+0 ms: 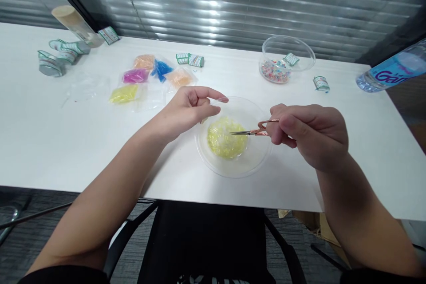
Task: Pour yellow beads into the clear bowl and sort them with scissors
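Note:
A clear round bowl (233,171) stands on the white table near its front edge, with yellow bits (226,142) in its bottom. Over it, my right hand (308,135) grips small rose-gold scissors (255,132) by the handles; their blades look closed and point left above the yellow bits. My left hand (196,106) is at the bowl's upper left rim, thumb and forefinger stretched out and apart, the other fingers curled. Whether it touches the rim is hard to tell.
Bags of pink (136,75), blue, orange and yellow bits lie behind on the left. A second clear bowl (288,53) with colourful bits stands at the back. Several patterned rolls (49,64), a beige-capped bottle (75,24) and a water bottle (392,69) flank these.

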Motion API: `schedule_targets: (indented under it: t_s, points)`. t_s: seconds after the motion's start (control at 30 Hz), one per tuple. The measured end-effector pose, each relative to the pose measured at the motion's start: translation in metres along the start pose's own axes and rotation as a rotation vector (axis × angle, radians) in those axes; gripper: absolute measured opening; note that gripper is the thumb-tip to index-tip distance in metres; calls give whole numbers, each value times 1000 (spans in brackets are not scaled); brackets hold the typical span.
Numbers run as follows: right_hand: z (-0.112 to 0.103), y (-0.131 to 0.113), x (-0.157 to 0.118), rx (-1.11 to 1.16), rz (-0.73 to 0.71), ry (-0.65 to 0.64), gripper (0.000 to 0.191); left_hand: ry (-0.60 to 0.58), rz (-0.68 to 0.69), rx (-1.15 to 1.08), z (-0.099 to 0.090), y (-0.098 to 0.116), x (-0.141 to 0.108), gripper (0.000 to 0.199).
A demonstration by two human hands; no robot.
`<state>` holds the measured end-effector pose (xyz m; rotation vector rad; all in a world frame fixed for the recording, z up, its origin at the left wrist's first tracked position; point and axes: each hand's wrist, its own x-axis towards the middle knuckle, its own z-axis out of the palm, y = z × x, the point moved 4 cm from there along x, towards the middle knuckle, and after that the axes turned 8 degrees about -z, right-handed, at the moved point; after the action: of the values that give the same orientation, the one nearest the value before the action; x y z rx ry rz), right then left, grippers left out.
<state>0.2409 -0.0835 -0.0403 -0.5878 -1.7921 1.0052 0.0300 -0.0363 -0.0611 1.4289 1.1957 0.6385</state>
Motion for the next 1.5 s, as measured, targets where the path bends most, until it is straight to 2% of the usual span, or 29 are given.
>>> schedule_targets:
  t_s: [0.23,0.43,0.77,1.23,1.5]
  points:
    - [3,-1,0,31,-10,-19,26,10,-2,13,0,0,0,24]
    - [9,-2,2,24,30,-100,29,10,-13,-8,1,1,0,23]
    - [10,-2,1,67,39,-94,30,9,-31,-9,1,-1,2,22]
    - [18,-3,-3,81,96,-174,27,-104,-129,-89,12,-12,6,19]
    - [18,-2,-4,81,132,-183,27,-97,-129,-69,12,-13,7,18]
